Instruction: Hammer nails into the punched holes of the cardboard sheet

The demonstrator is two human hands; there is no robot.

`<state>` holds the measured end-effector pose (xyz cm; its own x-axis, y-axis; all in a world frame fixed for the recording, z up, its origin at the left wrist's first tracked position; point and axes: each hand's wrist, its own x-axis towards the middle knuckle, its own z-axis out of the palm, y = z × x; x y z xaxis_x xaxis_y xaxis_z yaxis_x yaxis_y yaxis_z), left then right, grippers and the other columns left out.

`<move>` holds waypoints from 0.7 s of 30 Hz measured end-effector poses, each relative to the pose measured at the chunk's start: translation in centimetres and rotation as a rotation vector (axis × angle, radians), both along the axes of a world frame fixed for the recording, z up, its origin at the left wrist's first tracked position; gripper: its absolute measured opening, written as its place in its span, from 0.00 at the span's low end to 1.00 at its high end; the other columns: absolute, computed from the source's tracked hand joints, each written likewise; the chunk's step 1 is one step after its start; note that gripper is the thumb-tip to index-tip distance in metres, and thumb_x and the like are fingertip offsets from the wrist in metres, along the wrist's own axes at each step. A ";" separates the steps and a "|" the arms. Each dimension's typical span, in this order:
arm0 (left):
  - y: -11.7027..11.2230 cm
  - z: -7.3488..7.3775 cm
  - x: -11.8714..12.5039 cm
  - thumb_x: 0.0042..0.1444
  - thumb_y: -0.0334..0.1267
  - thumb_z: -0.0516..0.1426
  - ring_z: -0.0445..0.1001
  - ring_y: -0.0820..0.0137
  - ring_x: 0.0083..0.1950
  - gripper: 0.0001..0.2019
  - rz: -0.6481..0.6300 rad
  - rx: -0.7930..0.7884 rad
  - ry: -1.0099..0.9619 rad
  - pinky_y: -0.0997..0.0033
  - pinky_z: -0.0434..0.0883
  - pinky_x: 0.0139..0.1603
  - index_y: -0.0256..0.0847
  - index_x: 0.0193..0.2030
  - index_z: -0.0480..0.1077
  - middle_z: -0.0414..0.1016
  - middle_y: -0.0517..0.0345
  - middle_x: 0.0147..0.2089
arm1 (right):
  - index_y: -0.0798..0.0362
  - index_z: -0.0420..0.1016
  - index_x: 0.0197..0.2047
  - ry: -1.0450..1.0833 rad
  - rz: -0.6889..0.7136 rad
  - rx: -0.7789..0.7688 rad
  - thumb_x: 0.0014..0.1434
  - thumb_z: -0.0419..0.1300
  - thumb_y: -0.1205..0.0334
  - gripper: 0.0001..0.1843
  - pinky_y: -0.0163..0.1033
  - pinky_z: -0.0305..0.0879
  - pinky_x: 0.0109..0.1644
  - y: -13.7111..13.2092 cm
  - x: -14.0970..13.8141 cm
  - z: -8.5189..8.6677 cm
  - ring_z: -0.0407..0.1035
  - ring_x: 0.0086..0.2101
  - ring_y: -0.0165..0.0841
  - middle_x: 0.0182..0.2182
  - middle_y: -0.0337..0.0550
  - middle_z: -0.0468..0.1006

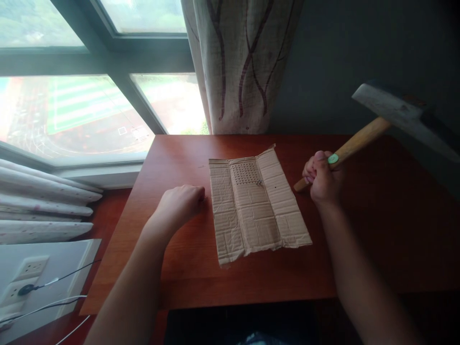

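A hammer (366, 137) with a wooden handle and a metal head is raised at the right. My right hand (325, 179) is wrapped round the lower handle, near a small green sticker. Creased brown cardboard (257, 215) lies unfolded on the table. Its middle panel bears a grid of small dark holes or dots, and a few small metal pieces (259, 182) show at the grid's lower right corner. Just left of the cardboard is my left hand (183, 203), closed, knuckles up. Its fingertips are hidden, so what it holds cannot be made out.
The reddish-brown wooden table (190, 278) reaches to the wall and a patterned curtain (247, 67) at the back. A window (108, 110) is at the left. Below it, a wall socket (17, 290) has a plug and cables (68, 302).
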<state>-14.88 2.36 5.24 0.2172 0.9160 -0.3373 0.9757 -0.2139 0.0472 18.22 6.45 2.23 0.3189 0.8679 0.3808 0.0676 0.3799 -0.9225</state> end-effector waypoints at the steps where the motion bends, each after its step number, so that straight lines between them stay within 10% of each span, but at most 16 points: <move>1: 0.0 0.1 0.0 0.60 0.43 0.55 0.77 0.60 0.34 0.08 0.008 0.008 -0.017 0.67 0.56 0.29 0.46 0.34 0.74 0.81 0.51 0.36 | 0.47 0.51 0.22 0.003 -0.003 0.001 0.62 0.63 0.39 0.31 0.35 0.46 0.16 0.0 0.0 0.0 0.48 0.14 0.25 0.14 0.29 0.52; 7: 0.6 0.8 -0.8 0.55 0.42 0.58 0.74 0.66 0.30 0.05 0.218 0.271 -0.254 0.68 0.60 0.29 0.45 0.31 0.72 0.79 0.58 0.31 | 0.47 0.51 0.22 -0.001 -0.016 -0.013 0.61 0.63 0.37 0.32 0.35 0.46 0.16 0.1 0.1 -0.2 0.48 0.15 0.25 0.15 0.29 0.52; 13: 0.5 1.6 0.0 0.52 0.43 0.64 0.76 0.69 0.33 0.10 0.452 0.519 -1.058 0.70 0.72 0.32 0.41 0.38 0.76 0.80 0.56 0.35 | 0.47 0.50 0.22 -0.005 0.004 -0.018 0.61 0.62 0.36 0.32 0.34 0.46 0.17 0.1 0.0 -0.2 0.49 0.16 0.25 0.16 0.30 0.53; 21: -0.4 3.6 6.7 0.54 0.38 0.65 0.79 0.68 0.37 0.07 0.172 0.268 -1.331 0.70 0.75 0.35 0.39 0.37 0.76 0.82 0.52 0.38 | 0.48 0.52 0.21 0.070 0.056 0.000 0.60 0.65 0.39 0.32 0.34 0.45 0.17 0.0 -0.2 0.0 0.49 0.16 0.24 0.15 0.30 0.54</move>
